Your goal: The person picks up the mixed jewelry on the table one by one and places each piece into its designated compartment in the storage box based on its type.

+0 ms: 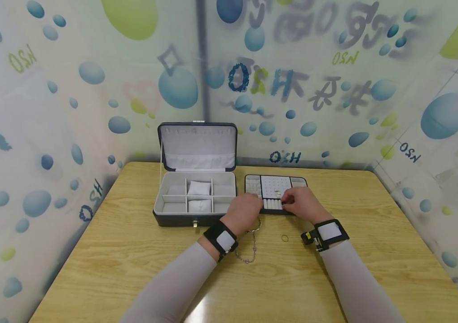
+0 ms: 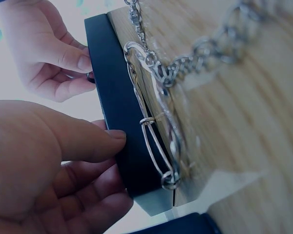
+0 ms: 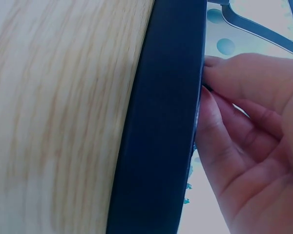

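A black jewelry tray [image 1: 276, 183] with pale lining and ring rolls [image 1: 271, 204] lies on the table. My left hand [image 1: 245, 211] holds its front left corner; in the left wrist view the thumb [image 2: 115, 139] presses the black side wall, with the other fingers bent near the corner. At the tray's front right, my right hand [image 1: 302, 204] pinches a small dark piece [image 2: 91, 77] between thumb and forefinger, right at the rim; its kind cannot be made out. Small earrings [image 1: 277, 193] sit on the middle pad. A thin bangle [image 2: 145, 121] lies by the front wall.
Left of the tray stands an open jewelry box [image 1: 172, 220], its lid [image 1: 198, 143] raised, with white cushions [image 1: 199, 188] in two compartments. On the wooden table [image 1: 293, 287] lie a silver chain [image 1: 254, 246] below my left hand and a thin ring-shaped piece [image 1: 284, 238] in front of the tray.
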Motion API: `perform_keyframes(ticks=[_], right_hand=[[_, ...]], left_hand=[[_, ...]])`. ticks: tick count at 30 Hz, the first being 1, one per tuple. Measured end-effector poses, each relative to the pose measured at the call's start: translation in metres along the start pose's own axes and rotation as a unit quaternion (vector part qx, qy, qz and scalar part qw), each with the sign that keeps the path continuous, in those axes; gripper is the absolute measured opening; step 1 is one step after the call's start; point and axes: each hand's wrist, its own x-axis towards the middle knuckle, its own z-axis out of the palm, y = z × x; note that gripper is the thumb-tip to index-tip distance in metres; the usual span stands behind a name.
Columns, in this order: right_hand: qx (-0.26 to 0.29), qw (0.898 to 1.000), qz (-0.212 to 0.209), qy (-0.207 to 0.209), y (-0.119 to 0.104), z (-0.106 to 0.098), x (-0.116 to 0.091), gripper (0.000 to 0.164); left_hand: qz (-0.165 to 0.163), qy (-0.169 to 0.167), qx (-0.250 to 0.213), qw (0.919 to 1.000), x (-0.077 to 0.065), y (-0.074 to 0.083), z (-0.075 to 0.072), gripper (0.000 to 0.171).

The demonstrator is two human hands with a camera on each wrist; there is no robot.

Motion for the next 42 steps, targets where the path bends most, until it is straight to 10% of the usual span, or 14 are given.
perform_keyframes(ticks=[42], right_hand=[[-0.037, 0.999, 0.019, 0.005, 0.0004, 0.0042, 0.0023, 0.006]], left_hand=[[-0.003, -0.002, 0.013, 0.9999, 0.0012, 0.0008, -0.0019, 0.013]])
